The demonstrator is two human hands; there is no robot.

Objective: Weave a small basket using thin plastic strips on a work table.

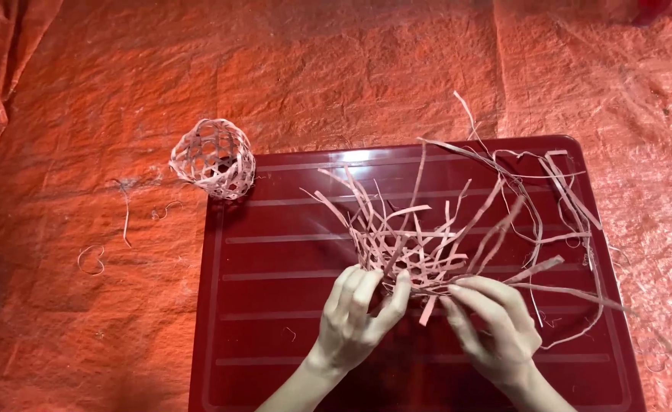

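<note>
**Both hands on half-woven strip piece**

On the dark red ribbed plastic board point(275, 305), mid-right, sits a half-woven openwork piece of pale flat strips point(412, 255), loose ends fanning up and right. Left hand point(355, 317) pinches its lower left edge, fingers curled, thumb against the weave. Right hand point(496, 324) grips loose strips at its lower right, fingers closed on them. Finished small woven strip ball point(214, 159) rests at the board's upper-left corner, on the orange woven tarp point(84, 114). Stray strip scraps point(126, 214) lie left.

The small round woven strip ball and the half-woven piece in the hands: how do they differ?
The small round woven strip ball is closed and finished, without loose ends; the half-woven piece bristles with long free strips. The ball sits untouched at the dark red ridged tray corner; the left hand and right hand hold the piece. Both show open lattice weave.
</note>
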